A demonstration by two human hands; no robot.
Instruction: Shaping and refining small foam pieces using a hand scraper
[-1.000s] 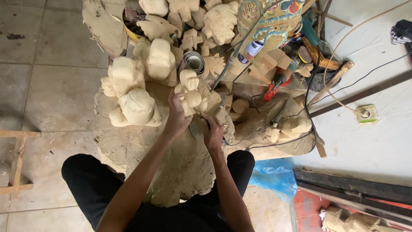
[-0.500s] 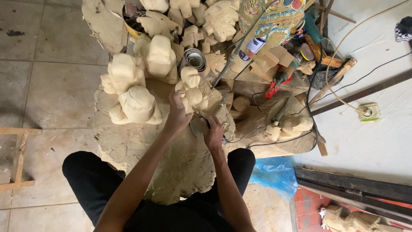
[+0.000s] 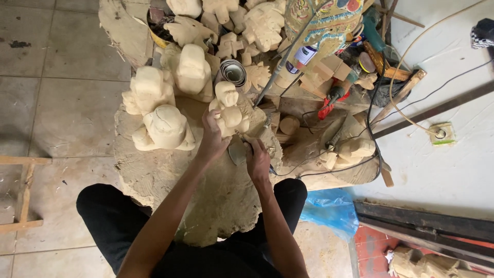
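Note:
My left hand (image 3: 212, 138) grips a pale carved wooden figure (image 3: 229, 105) that stands on a dusty cloth-covered work block (image 3: 170, 177) in front of my knees. My right hand (image 3: 257, 159) is closed on a small grey power tool (image 3: 238, 151) pressed against the lower side of that figure. A dark cord runs from the tool off to the right. My legs in black trousers frame the block at the bottom.
Two bigger unfinished carvings (image 3: 164, 126) (image 3: 148, 88) stand left of my left hand, several more (image 3: 262, 23) behind. A sandpaper roll (image 3: 234, 72), a painted carving (image 3: 321, 20), wood blocks and tools (image 3: 334, 95) crowd the right. A blue bag (image 3: 329, 211) lies by my right knee.
The view has drifted slightly; both hands stay on the figure, the right hand working the tool a little lower along its side.

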